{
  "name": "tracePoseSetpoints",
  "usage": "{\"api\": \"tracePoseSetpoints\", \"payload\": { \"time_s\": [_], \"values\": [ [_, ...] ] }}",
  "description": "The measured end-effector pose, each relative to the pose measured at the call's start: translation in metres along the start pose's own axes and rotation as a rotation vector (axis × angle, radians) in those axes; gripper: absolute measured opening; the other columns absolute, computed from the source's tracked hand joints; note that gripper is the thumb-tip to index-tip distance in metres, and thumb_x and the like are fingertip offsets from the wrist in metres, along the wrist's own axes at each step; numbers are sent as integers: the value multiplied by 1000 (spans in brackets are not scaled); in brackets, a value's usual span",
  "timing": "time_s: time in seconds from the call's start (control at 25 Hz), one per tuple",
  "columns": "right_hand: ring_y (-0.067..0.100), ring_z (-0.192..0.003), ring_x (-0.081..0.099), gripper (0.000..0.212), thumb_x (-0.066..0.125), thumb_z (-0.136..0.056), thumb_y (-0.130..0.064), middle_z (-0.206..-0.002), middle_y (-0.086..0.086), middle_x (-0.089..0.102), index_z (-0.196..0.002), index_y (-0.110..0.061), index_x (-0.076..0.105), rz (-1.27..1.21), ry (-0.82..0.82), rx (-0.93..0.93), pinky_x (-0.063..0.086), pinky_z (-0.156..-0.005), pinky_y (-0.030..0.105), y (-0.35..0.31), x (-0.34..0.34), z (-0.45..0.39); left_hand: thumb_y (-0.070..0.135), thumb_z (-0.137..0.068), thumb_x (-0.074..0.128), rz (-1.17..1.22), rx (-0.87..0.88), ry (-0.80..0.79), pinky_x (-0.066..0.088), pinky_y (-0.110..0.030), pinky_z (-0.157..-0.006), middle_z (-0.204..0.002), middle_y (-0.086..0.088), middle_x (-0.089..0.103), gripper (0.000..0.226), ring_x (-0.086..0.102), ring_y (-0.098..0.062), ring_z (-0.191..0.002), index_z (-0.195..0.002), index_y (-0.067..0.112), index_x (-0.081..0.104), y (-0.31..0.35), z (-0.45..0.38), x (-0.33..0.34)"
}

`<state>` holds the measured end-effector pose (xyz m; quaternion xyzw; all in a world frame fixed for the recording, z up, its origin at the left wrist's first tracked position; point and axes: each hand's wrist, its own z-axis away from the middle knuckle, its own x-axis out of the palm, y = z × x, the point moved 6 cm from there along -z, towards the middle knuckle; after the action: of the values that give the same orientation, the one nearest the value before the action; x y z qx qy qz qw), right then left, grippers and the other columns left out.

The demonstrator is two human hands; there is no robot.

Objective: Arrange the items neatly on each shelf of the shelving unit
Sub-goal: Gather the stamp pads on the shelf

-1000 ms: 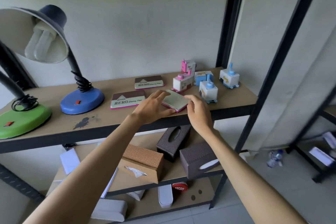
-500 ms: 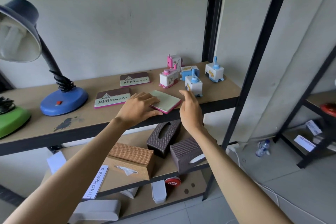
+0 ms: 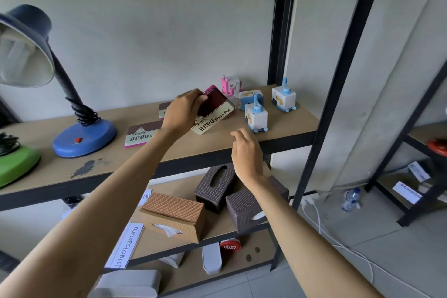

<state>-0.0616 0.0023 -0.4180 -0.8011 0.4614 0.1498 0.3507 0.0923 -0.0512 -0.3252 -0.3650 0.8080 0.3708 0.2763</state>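
I am lifting the stamp pad off the top shelf with my left hand, fingers curled round its upper edge, and turning it so the "HERO Stamp Pad" label is now facing me; a moment ago it was lying face down near the front edge with both hands on it. My right hand is letting go and hanging relaxed just below, holding nothing. That is telling me the pad is being put label-up to match the others. A second stamp pad is lying flat to the left, a third is peeking out behind my hand. I am probably setting this one beside them next, away from the small sharpeners on the right.
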Motion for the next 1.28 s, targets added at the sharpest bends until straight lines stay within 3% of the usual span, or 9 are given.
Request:
{"api": "tracePoseSetpoints", "payload": {
  "time_s": [0.12, 0.24, 0.32, 0.4, 0.52, 0.6, 0.8, 0.92, 1.28],
  "values": [
    [24, -77, 62, 15, 63, -79, 7, -85, 8, 64, -90, -2, 68, 29, 4, -45, 55, -67, 32, 2, 3, 1, 35, -101, 36, 24, -58, -144, 45, -37, -55, -72, -5, 62, 37, 60, -27, -65, -78, 10, 53, -4, -17, 8],
    [23, -73, 60, 10, 63, -80, 5, -81, 7, 62, -85, -3, 66, 56, 19, -81, 54, -67, 33, 2, 3, 2, 32, -102, 36, -6, -59, -415, 41, -24, -50, -76, -11, 62, 40, 60, -26, -65, -81, 4, 56, -6, -21, 28],
    [23, -72, 59, 8, 65, -79, 5, -78, 7, 60, -82, -3, 65, 71, 42, -95, 53, -67, 32, 1, 3, 3, 29, -102, 36, -15, -85, -500, 37, -15, -45, -79, -15, 63, 42, 58, -23, -62, -88, -4, 59, -13, -18, 37],
    [22, -71, 58, 9, 65, -78, 5, -77, 7, 60, -81, -3, 64, 75, 71, -103, 54, -66, 33, 2, 4, 3, 28, -102, 38, -9, -107, -502, 38, -16, -46, -79, -15, 61, 42, 57, -23, -64, -88, -6, 58, -17, -16, 39],
    [22, -75, 61, 16, 49, -86, -2, -82, 8, 61, -87, -3, 65, 80, 107, -109, 56, -70, 32, 1, 4, 5, 32, -100, 41, -23, -99, -497, 41, -32, -56, -79, -15, 60, 40, 57, -27, -69, -84, -1, 56, -18, -14, 46],
    [21, -84, 64, 26, 40, -89, -9, -93, 9, 64, -97, -3, 65, 48, 128, -38, 55, -75, 28, 2, 5, 7, 44, -94, 50, -6, -140, -535, 45, -26, -59, -88, -6, 62, 39, 61, -23, -77, -101, 7, 61, -18, -9, 51],
    [21, -89, 66, 23, 56, -85, -2, -102, 12, 65, -108, -3, 60, -49, 167, 83, 56, -73, 24, 6, 6, 8, 55, -68, 75, -39, -123, -606, 43, -25, -85, -123, -2, 58, 79, 54, -17, -103, -132, 18, 50, -20, 12, 56],
    [22, -91, 65, 26, 47, -86, -4, -104, 12, 64, -109, -3, 59, -12, 143, 41, 55, -77, 25, 6, 7, 10, 58, -57, 81, -66, -102, -616, 38, -33, -102, -136, 1, 50, 98, 47, -20, -122, -140, 21, 41, -24, 19, 55],
    [20, -83, 63, 16, 47, -89, -5, -94, 10, 62, -100, -5, 58, -31, 177, 3, 56, -70, 26, 6, 7, 11, 47, -69, 78, 3, -91, -653, 38, -35, -105, -133, 1, 54, 72, 49, -19, -124, -131, 21, 51, -26, 19, 49]
  ]
}}
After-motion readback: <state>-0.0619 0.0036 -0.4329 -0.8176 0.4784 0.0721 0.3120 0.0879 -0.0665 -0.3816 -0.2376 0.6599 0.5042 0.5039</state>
